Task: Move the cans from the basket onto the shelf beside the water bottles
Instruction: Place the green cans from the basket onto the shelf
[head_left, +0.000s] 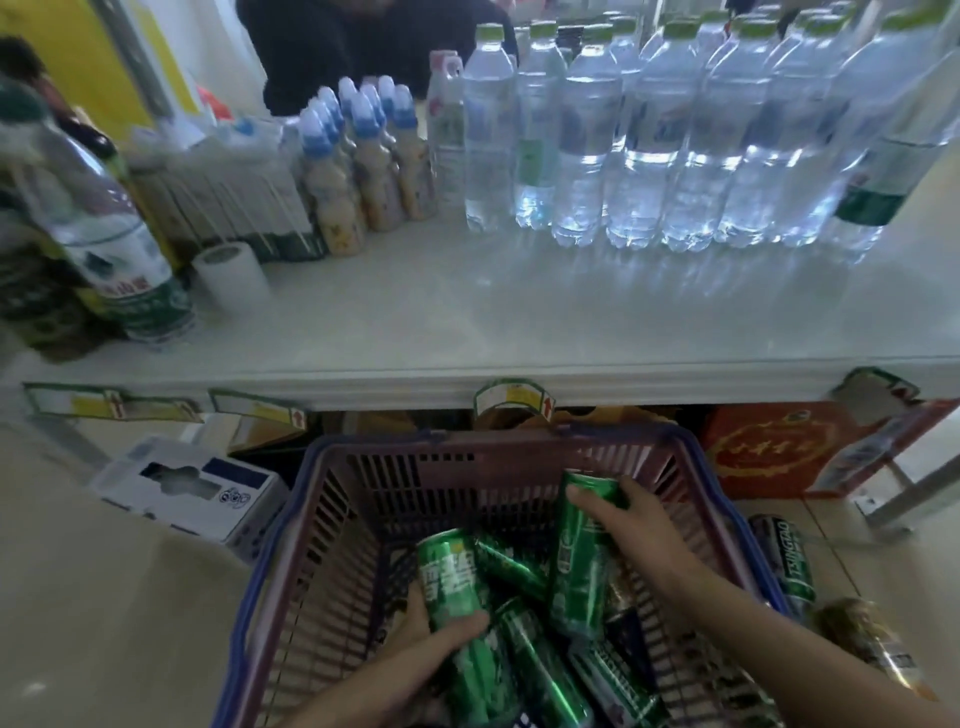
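Observation:
A purple basket with a blue rim (291, 525) stands on the floor below the white shelf (467, 322). Several green cans lie in it. My left hand (441, 642) is wrapped around one green can (447, 577), held upright-tilted at the basket's left. My right hand (628, 525) grips a second green can (582, 561) near the basket's far right wall. More cans (545, 670) lie loose under both hands. Clear water bottles with green caps (649, 150) stand in rows on the right half of the shelf.
Small blue-capped drink bottles (363, 156), a paper roll (231, 278) and a large bottle (114, 244) occupy the shelf's left. A white box (192, 488) and a red carton (779, 447) sit on the floor. Two cans (789, 561) lie right of the basket. A person stands behind the shelf.

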